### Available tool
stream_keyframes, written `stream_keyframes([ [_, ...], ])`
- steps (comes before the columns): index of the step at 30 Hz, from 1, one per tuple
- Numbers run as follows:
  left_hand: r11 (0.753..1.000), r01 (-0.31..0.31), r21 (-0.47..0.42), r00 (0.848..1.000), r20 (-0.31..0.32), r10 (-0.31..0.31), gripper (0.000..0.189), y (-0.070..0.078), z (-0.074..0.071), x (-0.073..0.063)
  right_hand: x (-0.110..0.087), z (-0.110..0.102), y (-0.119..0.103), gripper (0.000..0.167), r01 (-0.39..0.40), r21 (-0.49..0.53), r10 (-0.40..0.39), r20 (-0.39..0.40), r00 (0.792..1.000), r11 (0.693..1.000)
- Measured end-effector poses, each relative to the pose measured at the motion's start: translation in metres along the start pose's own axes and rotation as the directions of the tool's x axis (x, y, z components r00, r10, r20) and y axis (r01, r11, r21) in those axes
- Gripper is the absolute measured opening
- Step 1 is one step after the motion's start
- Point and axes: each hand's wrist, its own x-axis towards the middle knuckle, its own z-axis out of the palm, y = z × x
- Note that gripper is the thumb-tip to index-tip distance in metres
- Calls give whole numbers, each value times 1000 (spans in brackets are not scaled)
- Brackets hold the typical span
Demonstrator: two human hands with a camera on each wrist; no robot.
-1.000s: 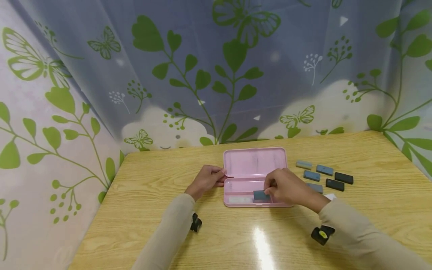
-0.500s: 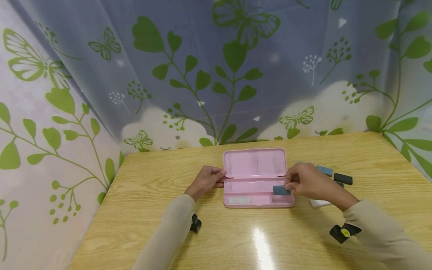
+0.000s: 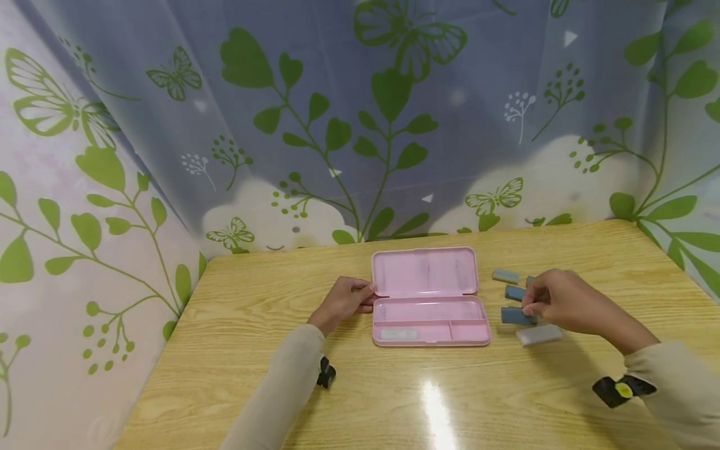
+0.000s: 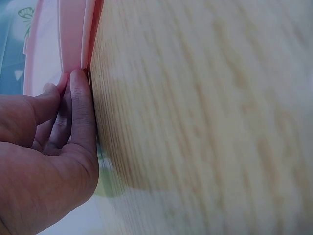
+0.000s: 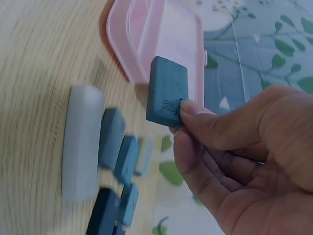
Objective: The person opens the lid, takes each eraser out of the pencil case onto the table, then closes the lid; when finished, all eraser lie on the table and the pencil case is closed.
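A pink pencil case (image 3: 424, 272) lies open on the table, lid folded back. My left hand (image 3: 344, 300) pinches the lid's left corner near the hinge; in the left wrist view, thumb and fingers meet at the pink edge. My right hand (image 3: 565, 303) is over the loose erasers to the right of the case. Between its thumb and fingertips it holds a blue-green eraser (image 5: 164, 88) with "4B" printed on it. A whitish eraser (image 3: 399, 334) lies in the front left compartment of the case.
A long white eraser (image 3: 540, 334) lies right of the case. Behind it are several smaller blue and dark erasers, including a blue one (image 5: 126, 159) and a near-black one (image 5: 103, 210); the right hand covers some in the head view. A patterned curtain (image 3: 315, 125) hangs behind the table.
My right hand has carried the blue-green eraser rightward, out from over the case's front compartments to above the loose erasers. The left hand has stayed at the lid corner.
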Motion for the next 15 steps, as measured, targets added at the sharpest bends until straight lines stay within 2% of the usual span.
stream_keyframes([
  [9,1000,-3,-5,1000,7,3,26,-1,0,0,-21,-12,32,12,-76,-50,76,-3,997,996],
  [15,1000,9,4,1000,12,-9,27,1,-1,-1,-36,-15,53,11,-138,-47,138,10,990,989],
])
